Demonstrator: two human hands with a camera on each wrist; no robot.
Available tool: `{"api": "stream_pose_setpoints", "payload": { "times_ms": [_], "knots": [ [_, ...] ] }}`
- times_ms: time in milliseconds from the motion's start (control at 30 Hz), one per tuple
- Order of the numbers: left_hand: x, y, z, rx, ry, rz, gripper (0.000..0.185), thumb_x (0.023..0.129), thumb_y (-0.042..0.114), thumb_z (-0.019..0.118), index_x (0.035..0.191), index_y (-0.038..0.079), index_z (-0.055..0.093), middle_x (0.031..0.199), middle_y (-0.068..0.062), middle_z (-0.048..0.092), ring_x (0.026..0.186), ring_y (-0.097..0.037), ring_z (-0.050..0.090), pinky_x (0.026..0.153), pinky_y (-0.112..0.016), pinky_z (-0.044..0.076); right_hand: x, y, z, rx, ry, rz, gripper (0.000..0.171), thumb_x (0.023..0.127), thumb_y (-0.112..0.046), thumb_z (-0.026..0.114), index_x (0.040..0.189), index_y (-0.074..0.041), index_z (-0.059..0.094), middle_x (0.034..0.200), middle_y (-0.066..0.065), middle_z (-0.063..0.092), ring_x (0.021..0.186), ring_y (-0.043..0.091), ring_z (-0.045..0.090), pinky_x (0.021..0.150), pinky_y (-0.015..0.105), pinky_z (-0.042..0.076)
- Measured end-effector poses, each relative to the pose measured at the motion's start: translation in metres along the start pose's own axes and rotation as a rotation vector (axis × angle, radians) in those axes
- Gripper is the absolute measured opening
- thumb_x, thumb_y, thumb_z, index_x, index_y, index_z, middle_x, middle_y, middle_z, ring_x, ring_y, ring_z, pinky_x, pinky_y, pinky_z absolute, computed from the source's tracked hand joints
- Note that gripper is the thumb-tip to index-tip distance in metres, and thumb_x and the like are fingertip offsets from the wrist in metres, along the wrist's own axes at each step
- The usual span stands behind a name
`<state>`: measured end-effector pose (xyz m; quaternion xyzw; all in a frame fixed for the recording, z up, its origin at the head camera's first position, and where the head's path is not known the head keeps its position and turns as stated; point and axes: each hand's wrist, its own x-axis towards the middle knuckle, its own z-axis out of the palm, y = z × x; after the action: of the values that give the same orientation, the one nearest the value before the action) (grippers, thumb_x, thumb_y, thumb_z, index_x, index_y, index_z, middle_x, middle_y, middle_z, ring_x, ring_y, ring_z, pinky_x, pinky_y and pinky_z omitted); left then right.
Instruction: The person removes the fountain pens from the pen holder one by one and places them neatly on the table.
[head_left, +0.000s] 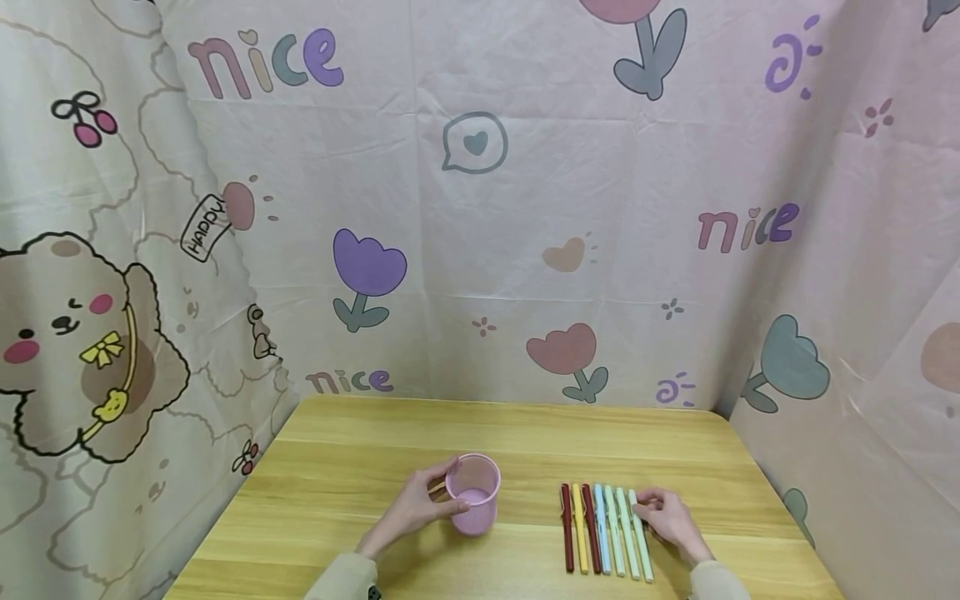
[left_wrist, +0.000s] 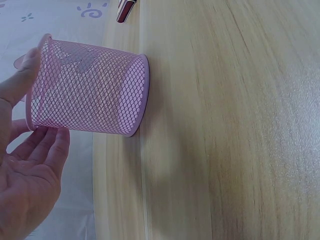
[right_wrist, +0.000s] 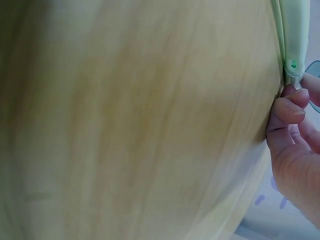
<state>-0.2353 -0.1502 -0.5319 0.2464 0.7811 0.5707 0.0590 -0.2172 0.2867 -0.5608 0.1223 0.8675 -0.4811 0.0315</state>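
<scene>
A pink mesh pen holder (head_left: 476, 518) stands upright on the table. My left hand (head_left: 417, 502) grips it near the rim, and the left wrist view shows the thumb on one side and the fingers (left_wrist: 59, 147) on the other. Right of the holder lies a side-by-side row of pens. At the row's right end is a pale green pen (head_left: 642, 542). My right hand (head_left: 670, 518) pinches this pen near its far end with curled fingers. In the right wrist view the pale green pen (right_wrist: 295, 35) meets the fingertips (right_wrist: 292, 110).
The rest of the row holds two dark red pens (head_left: 567, 533), a yellow pen (head_left: 581, 533) between them, a light blue pen (head_left: 602, 533) and two more pale green pens (head_left: 615, 537). The wooden table (head_left: 360, 442) ends against printed cloth (head_left: 480, 208) at the back and sides.
</scene>
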Motion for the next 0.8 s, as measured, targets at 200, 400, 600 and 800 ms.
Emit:
{"api": "stream_pose_setpoints", "payload": {
  "times_ms": [200,400,600,800],
  "knots": [
    [-0.001,0.001,0.000,0.017,0.004,-0.001,0.086,0.083,0.015,0.082,0.146,-0.018,0.033,0.149,-0.041,0.037,0.136,-0.057,0.043,0.111,-0.045,0.048,0.000,0.001,0.000,0.009,0.001,-0.008,0.034,0.091,-0.007,0.064,0.120,0.010,0.059,0.071,0.003,0.058,0.054,0.011,0.049,0.044,0.018,0.042],
    [-0.002,-0.001,0.000,0.023,0.007,0.015,0.089,0.085,0.015,0.080,0.149,-0.017,0.028,0.153,-0.040,0.033,0.138,-0.055,0.043,0.112,-0.044,0.047,-0.002,0.000,-0.002,0.017,0.007,-0.003,0.043,0.093,-0.012,0.062,0.129,0.010,0.052,0.070,0.002,0.056,0.055,0.012,0.049,0.045,0.019,0.041],
    [-0.006,-0.008,-0.002,-0.021,-0.005,0.045,0.094,0.085,0.015,0.080,0.152,-0.016,0.021,0.157,-0.039,0.024,0.142,-0.057,0.034,0.116,-0.050,0.040,-0.004,-0.002,-0.007,-0.025,0.044,-0.074,0.042,0.097,-0.015,0.062,0.129,0.011,0.053,0.082,0.009,0.063,0.063,0.015,0.056,0.051,0.021,0.047],
    [-0.010,-0.010,-0.011,0.066,0.102,0.009,0.088,0.086,0.015,0.078,0.152,-0.011,0.027,0.156,-0.034,0.032,0.144,-0.055,0.032,0.117,-0.065,0.033,-0.003,-0.004,-0.013,-0.111,0.097,-0.166,0.040,0.099,-0.020,0.062,0.127,0.009,0.057,0.097,0.014,0.065,0.079,0.013,0.060,0.064,0.021,0.051]
  ]
}}
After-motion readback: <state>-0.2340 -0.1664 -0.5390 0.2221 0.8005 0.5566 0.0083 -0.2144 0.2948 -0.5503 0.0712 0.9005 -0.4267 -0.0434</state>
